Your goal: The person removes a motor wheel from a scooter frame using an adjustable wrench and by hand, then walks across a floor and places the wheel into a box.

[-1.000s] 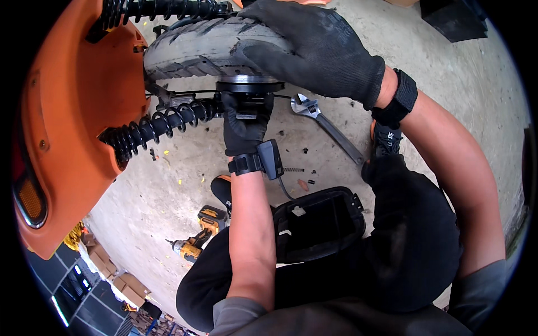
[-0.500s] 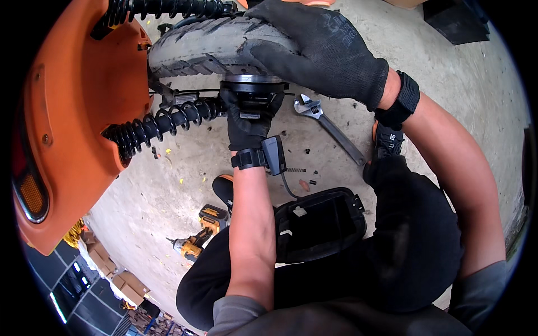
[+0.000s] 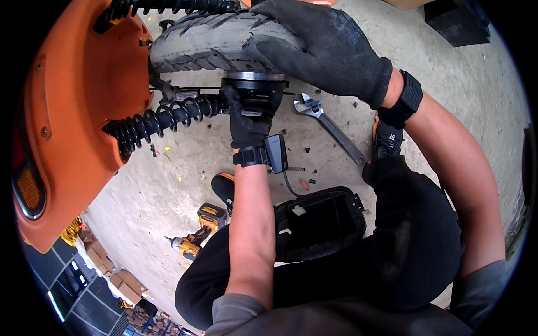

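Observation:
A worn grey tyre (image 3: pixel 207 42) sits between two black coil-spring shock absorbers, under an orange fender (image 3: pixel 106 78). My right hand (image 3: pixel 325 47), in a black glove, is closed over the tyre's right side, with the thumb along the tread. Beneath the wheel, my left hand (image 3: pixel 249 130), also gloved, wraps its fingers around the black hub piece (image 3: pixel 255 85) with a shiny metal rim. Some of its fingers are hidden behind that piece. The nearer shock absorber (image 3: pixel 168 120) ends just left of this hand.
An adjustable wrench (image 3: pixel 333 129) lies on the concrete floor, right of the hub. Close to my legs are a black open-topped plastic housing (image 3: pixel 322 224) and a yellow-and-black cordless driver (image 3: pixel 199 231). A small spring (image 3: pixel 296 168) and other bits are scattered between. Cardboard boxes (image 3: pixel 126 285) stand at lower left.
Both gloved hands have shifted slightly to the right, with the tyre and hub moving a little between them. Each hand keeps its hold.

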Tool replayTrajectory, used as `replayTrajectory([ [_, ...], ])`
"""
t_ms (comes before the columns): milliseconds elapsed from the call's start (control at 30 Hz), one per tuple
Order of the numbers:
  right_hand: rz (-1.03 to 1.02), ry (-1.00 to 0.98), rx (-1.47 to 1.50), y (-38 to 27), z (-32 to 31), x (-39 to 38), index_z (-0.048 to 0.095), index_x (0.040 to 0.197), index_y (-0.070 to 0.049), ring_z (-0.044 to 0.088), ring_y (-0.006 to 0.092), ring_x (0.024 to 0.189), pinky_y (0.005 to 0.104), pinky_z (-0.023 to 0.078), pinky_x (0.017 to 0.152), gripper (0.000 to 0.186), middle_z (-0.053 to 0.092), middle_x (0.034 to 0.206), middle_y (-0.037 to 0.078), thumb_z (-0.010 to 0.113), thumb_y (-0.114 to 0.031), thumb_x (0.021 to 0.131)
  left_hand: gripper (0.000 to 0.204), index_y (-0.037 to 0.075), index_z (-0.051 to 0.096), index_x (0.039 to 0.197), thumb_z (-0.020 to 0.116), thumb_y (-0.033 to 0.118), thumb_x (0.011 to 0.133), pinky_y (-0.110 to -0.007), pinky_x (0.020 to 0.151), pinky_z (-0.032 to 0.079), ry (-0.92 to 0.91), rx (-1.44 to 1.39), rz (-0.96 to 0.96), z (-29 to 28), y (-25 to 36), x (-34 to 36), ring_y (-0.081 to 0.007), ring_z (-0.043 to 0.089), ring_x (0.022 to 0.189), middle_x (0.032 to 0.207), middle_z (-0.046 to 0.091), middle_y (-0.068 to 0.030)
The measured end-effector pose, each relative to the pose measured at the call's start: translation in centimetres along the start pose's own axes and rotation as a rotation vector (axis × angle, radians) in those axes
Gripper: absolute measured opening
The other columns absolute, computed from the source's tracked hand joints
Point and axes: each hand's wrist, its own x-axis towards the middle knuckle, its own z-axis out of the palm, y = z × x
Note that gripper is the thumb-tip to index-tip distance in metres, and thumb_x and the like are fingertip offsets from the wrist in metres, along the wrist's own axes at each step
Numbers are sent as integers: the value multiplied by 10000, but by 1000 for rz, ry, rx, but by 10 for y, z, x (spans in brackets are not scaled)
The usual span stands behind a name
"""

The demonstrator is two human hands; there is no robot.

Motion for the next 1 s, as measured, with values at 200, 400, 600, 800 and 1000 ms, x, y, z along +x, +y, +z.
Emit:
replayTrajectory([
  [200, 27, -3, -27, -3, -4, -1, 556, 1150, 12, 635, 382, 903, 413, 515, 773, 477, 633, 986, 230, 629, -366, 869, 784, 207, 384, 1399, 608, 667, 805, -595, 982, 475, 26, 57, 18, 10, -2, -4, -383, 480, 1234, 1374, 448, -154],
  [400, -11, 49, -51, 2, 2, -2, 567, 1167, 25, 637, 377, 933, 407, 516, 793, 506, 638, 1020, 232, 634, -376, 865, 780, 209, 379, 1401, 605, 664, 810, -572, 961, 501, -5, 66, 40, 1, -3, 0, -375, 497, 1218, 1372, 455, -155],
  [600, 56, 28, -64, -6, -1, -1, 571, 1181, 22, 638, 373, 952, 408, 514, 810, 521, 640, 1033, 233, 634, -383, 859, 781, 204, 382, 1399, 609, 660, 807, -564, 940, 517, 6, 27, -20, 1, 0, 1, -376, 506, 1206, 1365, 464, -160],
  [800, 86, -7, -18, -11, -4, 1, 566, 1168, -3, 639, 372, 923, 416, 512, 785, 477, 639, 1008, 222, 629, -357, 856, 790, 200, 380, 1402, 620, 653, 801, -575, 941, 513, -1, 18, 3, 6, 0, -1, -384, 504, 1211, 1372, 464, -166],
  [1000, 28, 10, -45, -2, 0, 0, 567, 1147, -9, 635, 373, 901, 420, 509, 767, 451, 632, 975, 218, 633, -346, 855, 698, 186, 447, 1365, 594, 621, 840, -538, 926, 538, -52, -75, -47, 4, 1, -2, -336, 541, 1185, 1324, 527, -103],
])
